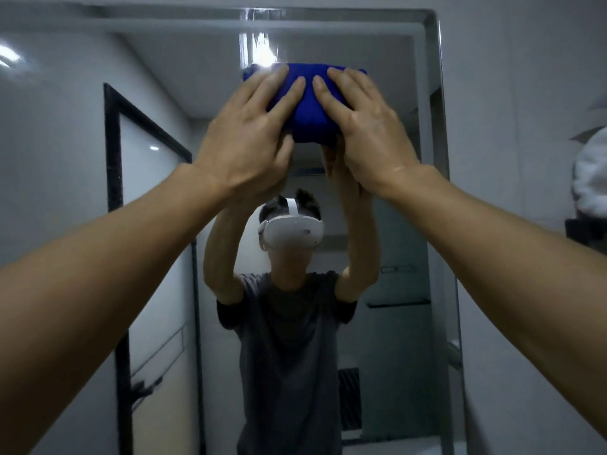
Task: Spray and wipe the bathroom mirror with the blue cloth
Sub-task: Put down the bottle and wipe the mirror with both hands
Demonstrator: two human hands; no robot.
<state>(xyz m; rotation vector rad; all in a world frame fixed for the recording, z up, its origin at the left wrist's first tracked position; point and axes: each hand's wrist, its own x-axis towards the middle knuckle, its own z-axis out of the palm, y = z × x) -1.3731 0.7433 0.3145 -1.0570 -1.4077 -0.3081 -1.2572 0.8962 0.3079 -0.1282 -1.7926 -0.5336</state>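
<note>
Both hands press flat on the blue cloth (307, 116), fingers straight and slightly spread, pinning it against the mirror (404, 257) in the upper centre of the frame. Left hand (249, 139) covers the cloth's left half, its fingers reaching up toward the top edge of the cloth, with the thumb tucked under the lower edge. Right hand (364, 129) covers the right half in the same way, and its index finger lies just beside the left one near the middle of the cloth. Neither hand curls round the fabric; the palms and fingers lie on it. Folded into a thick pad, the cloth sits high on the glass, just under a bright streak of reflected light near the mirror's top edge.

Bare forearms run from the lower left and lower right corners of the frame up to the hands. In the glass below the cloth, the reflection shows a person in a dark T-shirt (289, 339) wearing a white headset (292, 233), arms raised. Left of the mirror stands a black-framed glass door (113, 192). At the right edge of the frame, a white object (591, 178) shows only in part, and I cannot tell what it is.
</note>
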